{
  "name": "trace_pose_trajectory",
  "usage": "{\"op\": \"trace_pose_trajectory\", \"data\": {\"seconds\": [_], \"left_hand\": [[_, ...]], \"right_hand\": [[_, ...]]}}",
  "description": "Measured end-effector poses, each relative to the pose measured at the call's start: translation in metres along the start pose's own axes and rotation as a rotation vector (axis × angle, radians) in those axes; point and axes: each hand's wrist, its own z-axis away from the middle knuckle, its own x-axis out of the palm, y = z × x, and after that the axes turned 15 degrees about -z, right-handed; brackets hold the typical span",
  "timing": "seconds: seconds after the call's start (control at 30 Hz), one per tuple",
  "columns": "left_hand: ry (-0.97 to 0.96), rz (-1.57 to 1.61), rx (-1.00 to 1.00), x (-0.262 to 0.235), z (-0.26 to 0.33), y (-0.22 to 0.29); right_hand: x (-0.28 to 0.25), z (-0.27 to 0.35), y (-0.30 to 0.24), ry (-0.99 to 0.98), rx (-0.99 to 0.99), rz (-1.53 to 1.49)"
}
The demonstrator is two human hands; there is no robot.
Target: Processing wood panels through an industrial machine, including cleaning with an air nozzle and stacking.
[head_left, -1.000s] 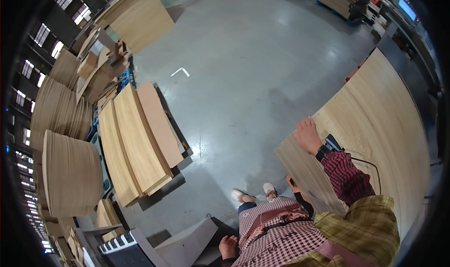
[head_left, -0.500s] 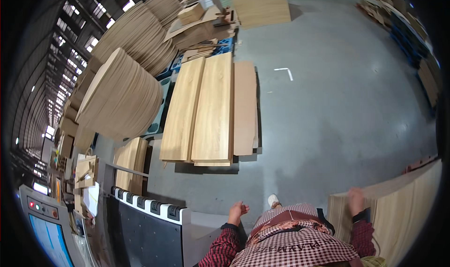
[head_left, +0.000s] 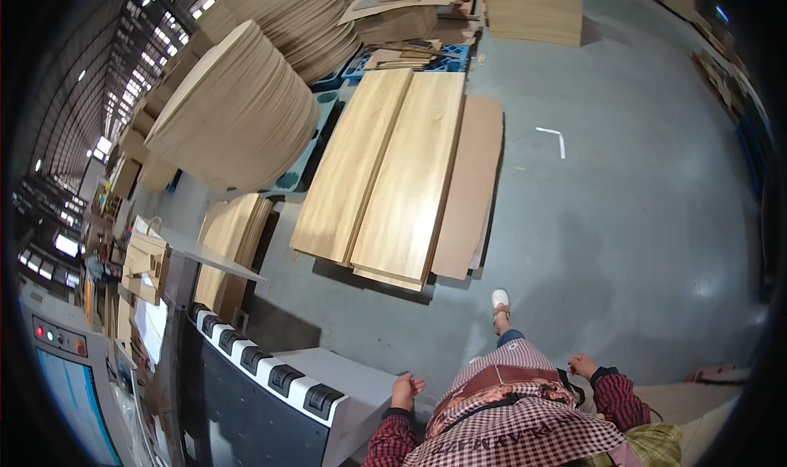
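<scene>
My left hand [head_left: 406,387] hangs at my side with loosely curled fingers and nothing in it, just beside the grey end of a roller machine [head_left: 328,385]. My right hand [head_left: 584,364] is also empty, fingers loosely apart, next to my checked apron. A pale wood sheet [head_left: 697,401] lies low at my right, close to that hand but apart from it. One foot in a white shoe [head_left: 499,300] steps onto the grey concrete floor.
A stack of long wood-veneer boards [head_left: 402,176] lies on the floor ahead. Tall bowed piles of thin sheets [head_left: 238,114] stand at left, more stacks [head_left: 533,8] at the back. A control panel with a screen [head_left: 61,369] sits at far left.
My view has swung left, from the sheet at my right toward the machine. My right hand has come off the pale sheet and dropped to my side.
</scene>
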Motion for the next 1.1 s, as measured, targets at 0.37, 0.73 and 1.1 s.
{"op": "trace_pose_trajectory", "data": {"seconds": [0.37,0.73,1.1], "left_hand": [[0.115,0.168,0.031,0.041,-0.045,0.121],[0.15,0.11,0.045,0.002,-0.117,0.229],[0.024,-0.103,0.068,0.009,-0.36,0.221]], "right_hand": [[0.012,-0.232,-0.211,-0.216,-0.315,0.475],[0.194,-0.298,-0.382,-0.359,-0.339,0.321],[0.315,-0.387,-0.301,-0.445,0.102,0.275]]}}
